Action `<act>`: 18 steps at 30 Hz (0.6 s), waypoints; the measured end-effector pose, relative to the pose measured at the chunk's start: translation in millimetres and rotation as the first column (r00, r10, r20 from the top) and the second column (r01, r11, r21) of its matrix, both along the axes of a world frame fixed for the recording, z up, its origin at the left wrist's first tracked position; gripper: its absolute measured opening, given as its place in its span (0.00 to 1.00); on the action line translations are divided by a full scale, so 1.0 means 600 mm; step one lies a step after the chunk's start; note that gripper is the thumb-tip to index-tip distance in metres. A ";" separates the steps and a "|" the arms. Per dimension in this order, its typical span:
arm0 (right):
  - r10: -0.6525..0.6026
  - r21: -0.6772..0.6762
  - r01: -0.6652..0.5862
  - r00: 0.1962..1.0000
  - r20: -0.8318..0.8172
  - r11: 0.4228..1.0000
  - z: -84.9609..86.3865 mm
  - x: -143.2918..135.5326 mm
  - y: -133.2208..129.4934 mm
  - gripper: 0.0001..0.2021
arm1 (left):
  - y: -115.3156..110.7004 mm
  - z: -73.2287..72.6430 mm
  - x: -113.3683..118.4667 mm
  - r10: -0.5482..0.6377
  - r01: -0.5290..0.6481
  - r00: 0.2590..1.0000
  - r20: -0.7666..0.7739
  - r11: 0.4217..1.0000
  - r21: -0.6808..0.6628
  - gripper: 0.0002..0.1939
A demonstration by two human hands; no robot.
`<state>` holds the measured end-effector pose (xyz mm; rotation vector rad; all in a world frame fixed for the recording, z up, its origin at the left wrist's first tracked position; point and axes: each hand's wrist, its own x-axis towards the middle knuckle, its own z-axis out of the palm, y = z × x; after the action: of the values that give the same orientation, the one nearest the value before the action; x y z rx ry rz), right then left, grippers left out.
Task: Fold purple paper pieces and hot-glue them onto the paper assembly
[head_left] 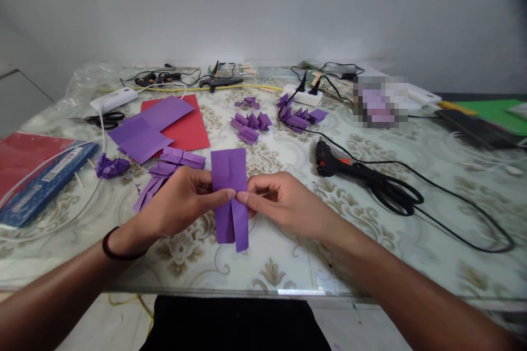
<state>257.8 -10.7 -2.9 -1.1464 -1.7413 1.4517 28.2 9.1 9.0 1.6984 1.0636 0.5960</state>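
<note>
A purple paper strip (229, 167) is held upright between both hands above the table, with folded flaps meeting along its middle and a slit open at its lower part. My left hand (187, 200) pinches its left edge, thumb on the front. On the right edge my right hand (278, 200) pinches too, and the two thumb tips nearly touch at the centre. Folded purple strips (181, 159) lie just behind my left hand. Small folded purple pieces (251, 122) form a group behind the held paper, with another purple cluster (298, 118) to their right.
Purple sheets (144, 139) overlap a red sheet (195, 126). A crumpled purple paper (111, 166) and blue-and-red packs (49, 175) lie left. A glue gun (329, 159), black-handled scissors (391, 189) and a looping cable are right. A white power strip (302, 95) sits behind.
</note>
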 end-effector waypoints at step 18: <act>0.016 0.072 -0.023 0.996 0.086 0.997 0.001 -0.002 0.000 0.25 | 0.001 0.017 0.010 0.125 -0.130 0.989 0.080 0.990 0.052 0.21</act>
<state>256.5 -10.7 -2.1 -1.1718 -1.8532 1.3565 34.0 9.7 19.3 1.6517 1.1155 0.7742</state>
